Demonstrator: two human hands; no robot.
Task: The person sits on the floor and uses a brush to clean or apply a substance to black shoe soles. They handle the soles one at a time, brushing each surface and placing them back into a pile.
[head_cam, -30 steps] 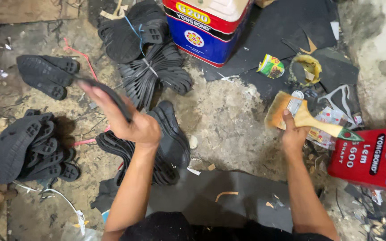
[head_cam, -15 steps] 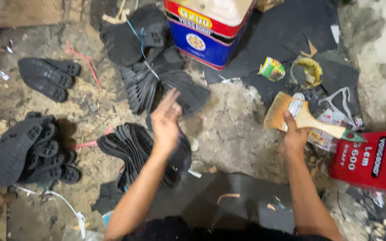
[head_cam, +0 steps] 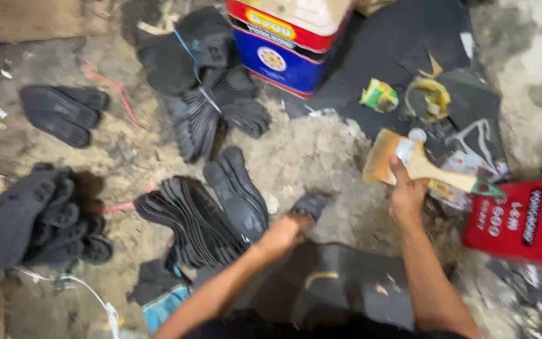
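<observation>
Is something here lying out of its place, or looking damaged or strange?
The floor is littered. Black shoe soles lie in loose, fanned heaps. A small green tin lies tipped on its side beside a torn yellow scrap. The right hand holds a wide brush; the left hand grips a dark piece.

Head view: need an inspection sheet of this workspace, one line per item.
Surface: rough, dusty concrete floor with dark rubber sheets laid on it.
Job's things: wide paintbrush; dark shoe sole piece; fanned stack of black soles.
Clutter: more sole piles, blue and red can, red tin, small green tin, scraps.
Hands: right hand grips the brush handle; left hand holds the blurred sole piece.
Cables: a pale cord at lower left.
Surroundings: nothing seen beyond the floor.
</observation>
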